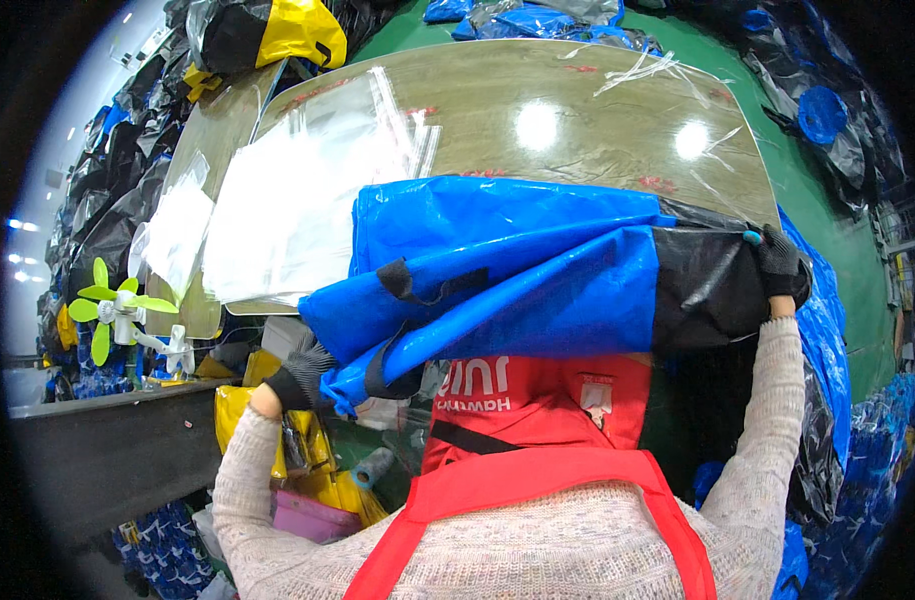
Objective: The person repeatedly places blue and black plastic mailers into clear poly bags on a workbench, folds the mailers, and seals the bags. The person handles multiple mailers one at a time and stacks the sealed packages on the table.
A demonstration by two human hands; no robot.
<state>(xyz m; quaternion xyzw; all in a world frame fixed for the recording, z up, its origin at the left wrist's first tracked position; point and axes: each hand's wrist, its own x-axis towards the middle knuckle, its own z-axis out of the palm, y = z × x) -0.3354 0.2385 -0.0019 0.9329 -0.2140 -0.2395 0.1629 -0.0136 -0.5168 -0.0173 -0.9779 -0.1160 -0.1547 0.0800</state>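
The bag (517, 215), blue and black, lies over the worktop's (497, 90) near edge, its long axis roughly parallel to it — both hands touch it. Left hand (302, 378) grips the blue end; right hand (780, 262), the black end, by the near right corner. White lettering (472, 377) marks the red apron (537, 415).
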